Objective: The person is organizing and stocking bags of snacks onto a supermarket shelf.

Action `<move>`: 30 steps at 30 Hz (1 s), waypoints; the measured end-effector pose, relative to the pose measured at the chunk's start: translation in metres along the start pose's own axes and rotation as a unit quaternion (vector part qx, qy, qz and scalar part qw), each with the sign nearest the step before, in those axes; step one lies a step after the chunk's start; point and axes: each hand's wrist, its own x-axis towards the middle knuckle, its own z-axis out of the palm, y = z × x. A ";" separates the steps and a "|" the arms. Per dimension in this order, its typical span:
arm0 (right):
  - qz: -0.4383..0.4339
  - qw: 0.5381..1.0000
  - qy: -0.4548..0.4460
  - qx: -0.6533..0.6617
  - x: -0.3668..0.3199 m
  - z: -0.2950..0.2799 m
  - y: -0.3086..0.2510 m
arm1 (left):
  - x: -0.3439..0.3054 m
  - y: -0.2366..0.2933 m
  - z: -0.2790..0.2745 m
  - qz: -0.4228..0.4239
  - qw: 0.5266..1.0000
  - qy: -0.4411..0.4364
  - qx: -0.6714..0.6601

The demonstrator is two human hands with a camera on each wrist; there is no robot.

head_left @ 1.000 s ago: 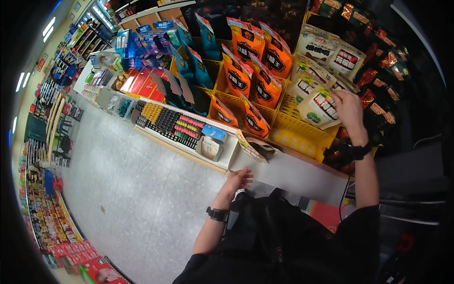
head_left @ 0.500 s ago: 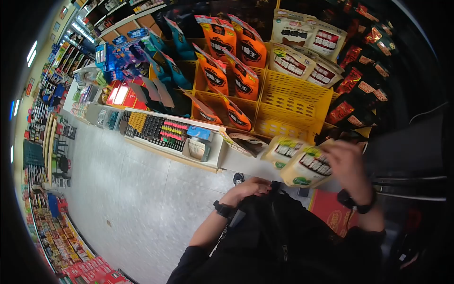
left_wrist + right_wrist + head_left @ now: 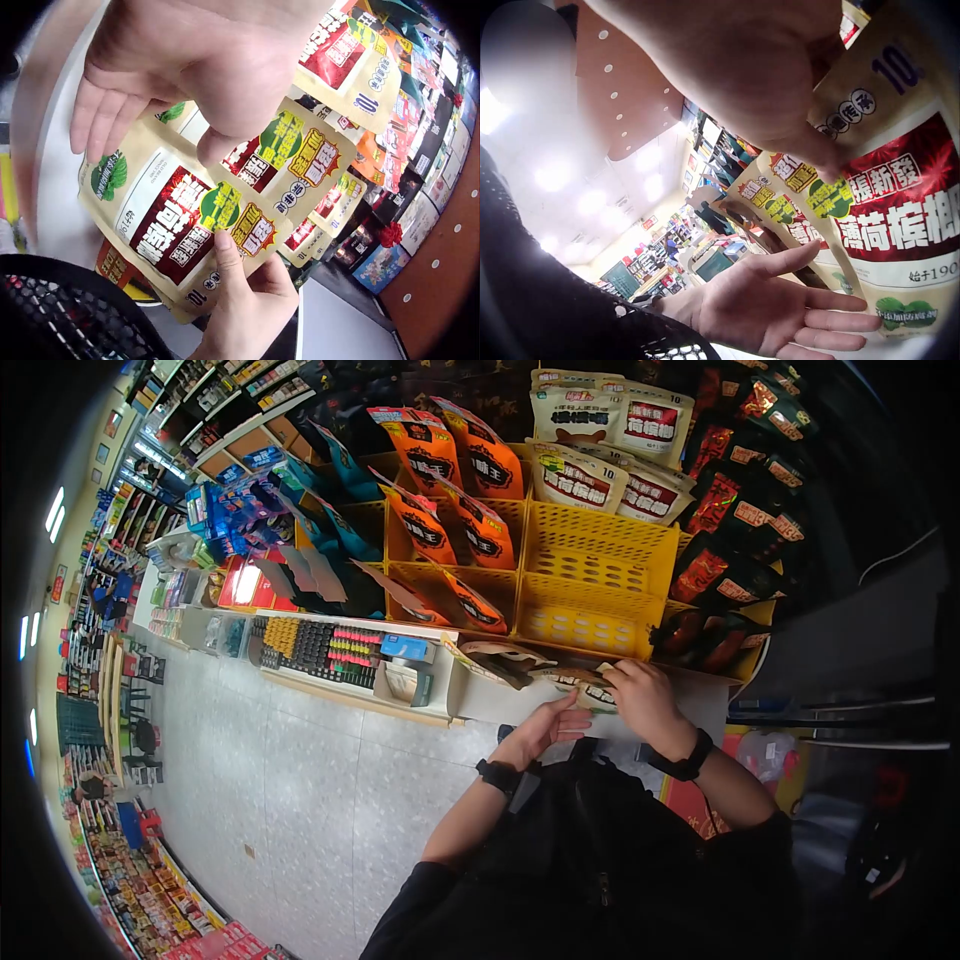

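- Pinching the cream pouch near its top end, the right hand has its thumb flat on the printed front.
- Lying open, palm towards the pouch, the left hand has its fingers extended; whether it touches the pouch I can't tell.
- That pouch is just in front of the yellow basket, on the person's side, low over the white counter. Another pouch's edge peeks out beneath it.
- I'd worry about that pinch: gripping only one end, it could let the pouch swing, or the layer beneath slip free. The left fingers could also nudge the neighbouring pouches askew, being so close.
- It looks smooth and flat-faced, with a dark red panel, white lettering, green leaves and a purple "10".
- Similar cream packs stand at the yellow basket's far end; orange pouches stand to its left, dark ones to its right.
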 end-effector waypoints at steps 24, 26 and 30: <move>0.100 0.986 0.110 -0.076 0.232 -0.119 0.085 | -0.045 0.017 0.008 -0.106 0.993 -0.038 0.045; 0.098 0.988 0.108 -0.041 0.238 -0.118 0.088 | -0.030 0.007 0.016 -0.107 0.990 -0.071 -0.063; 0.084 0.986 0.126 -0.067 0.239 -0.115 0.091 | -0.021 0.004 0.016 -0.077 0.987 -0.062 -0.125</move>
